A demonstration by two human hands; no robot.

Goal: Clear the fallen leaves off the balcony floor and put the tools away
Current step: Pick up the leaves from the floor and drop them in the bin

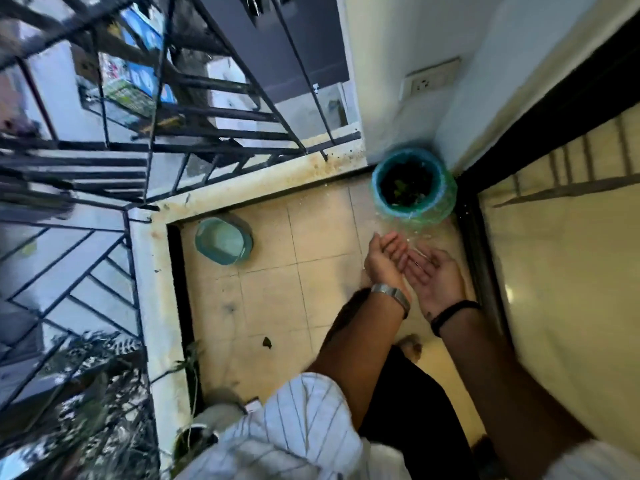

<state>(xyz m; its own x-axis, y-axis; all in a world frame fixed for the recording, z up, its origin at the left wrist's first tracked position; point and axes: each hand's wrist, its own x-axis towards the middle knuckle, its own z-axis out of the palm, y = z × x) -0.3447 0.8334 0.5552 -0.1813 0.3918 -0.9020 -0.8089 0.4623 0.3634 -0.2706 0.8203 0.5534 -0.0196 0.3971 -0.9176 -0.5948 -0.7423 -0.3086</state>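
My left hand (386,258) and my right hand (434,275) are held side by side, palms up, over the beige tiled balcony floor (273,296). Both have relaxed fingers, and neither holds anything that I can make out. They hover just in front of a green bin (414,187) in the far corner; dark leaves lie inside it. One dark leaf (266,342) lies on the tiles to my left. Pale specks dot the floor near the bin.
A teal bowl (223,240) with water stands by the low parapet (149,306). Black railing (138,147) runs along the left and far sides. A sliding door track (481,271) borders the right. Potted plants (194,434) sit at the near left.
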